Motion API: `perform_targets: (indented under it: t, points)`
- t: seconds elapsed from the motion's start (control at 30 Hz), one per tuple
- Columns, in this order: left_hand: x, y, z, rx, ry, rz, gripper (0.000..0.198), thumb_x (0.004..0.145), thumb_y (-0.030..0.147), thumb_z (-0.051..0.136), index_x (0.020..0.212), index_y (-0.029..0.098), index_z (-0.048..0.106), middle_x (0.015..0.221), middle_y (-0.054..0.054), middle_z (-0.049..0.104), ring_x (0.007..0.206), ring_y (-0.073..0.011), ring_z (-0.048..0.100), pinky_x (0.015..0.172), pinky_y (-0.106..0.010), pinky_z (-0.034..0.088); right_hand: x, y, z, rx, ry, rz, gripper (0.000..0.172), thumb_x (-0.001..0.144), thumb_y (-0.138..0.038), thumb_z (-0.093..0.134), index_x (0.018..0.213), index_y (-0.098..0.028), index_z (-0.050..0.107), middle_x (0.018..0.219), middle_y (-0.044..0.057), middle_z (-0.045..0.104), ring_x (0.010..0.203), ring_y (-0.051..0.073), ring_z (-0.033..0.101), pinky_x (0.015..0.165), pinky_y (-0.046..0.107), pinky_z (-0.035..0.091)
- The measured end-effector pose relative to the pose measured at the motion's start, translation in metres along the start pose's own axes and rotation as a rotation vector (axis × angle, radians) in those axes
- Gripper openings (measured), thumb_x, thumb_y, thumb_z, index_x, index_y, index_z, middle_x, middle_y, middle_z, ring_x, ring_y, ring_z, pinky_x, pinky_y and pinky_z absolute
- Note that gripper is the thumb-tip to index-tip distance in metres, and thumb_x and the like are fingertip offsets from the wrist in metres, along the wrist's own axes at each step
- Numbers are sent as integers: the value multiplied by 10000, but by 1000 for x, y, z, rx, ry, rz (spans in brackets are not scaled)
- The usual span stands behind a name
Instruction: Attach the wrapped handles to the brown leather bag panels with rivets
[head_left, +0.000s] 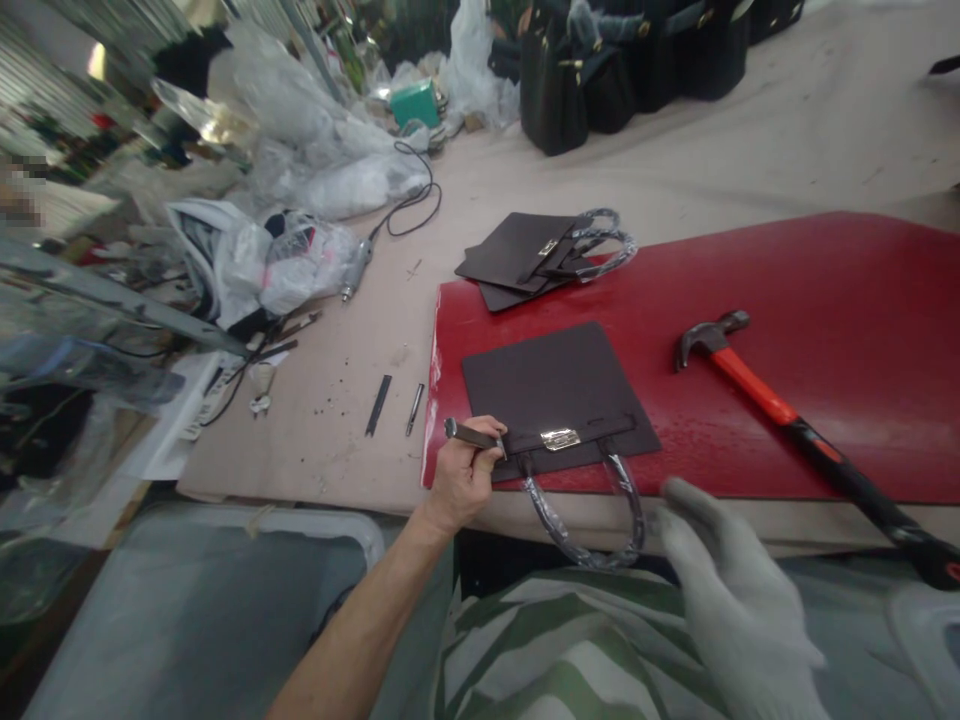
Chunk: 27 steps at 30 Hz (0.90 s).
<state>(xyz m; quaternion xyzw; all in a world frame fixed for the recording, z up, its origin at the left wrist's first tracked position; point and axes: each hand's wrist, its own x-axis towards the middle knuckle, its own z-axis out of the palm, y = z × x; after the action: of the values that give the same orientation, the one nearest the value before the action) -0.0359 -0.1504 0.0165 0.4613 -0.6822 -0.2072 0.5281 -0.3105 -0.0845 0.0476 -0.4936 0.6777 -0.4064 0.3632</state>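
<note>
My bare left hand [463,475] is closed around a metal punch [471,434], with its tip end close to the left edge of a dark brown leather bag panel [551,375]. That panel lies flat and carries a shiny metal clasp [561,439]. Its plastic-wrapped handle [555,525] hangs over the table's front edge. To the right of the handle, my right hand [739,590], in a pale glove, is slightly blurred, its fingers apart and nothing visible in them. A claw hammer [795,425] with an orange and black grip lies farther right.
Under the panel is a red board [847,330]. More brown panels [517,245] with wrapped handles lie behind. A dark flat tool [379,405] and a thin metal rod [415,409] rest at left, near a corded tool [358,268]. Black bags [555,100] stand at the back.
</note>
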Motion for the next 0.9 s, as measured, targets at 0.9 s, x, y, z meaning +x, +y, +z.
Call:
perform_targets:
  t: [0.9]
  points:
    - [-19, 39, -2, -476, 60, -566, 272, 917, 417, 649, 959, 148, 653, 987, -89, 708, 880, -208, 745, 797, -305, 606, -19, -29, 89, 663, -364, 607, 316, 675, -367, 822, 787, -154, 618, 685, 25, 626, 568, 132, 540, 542, 269, 476]
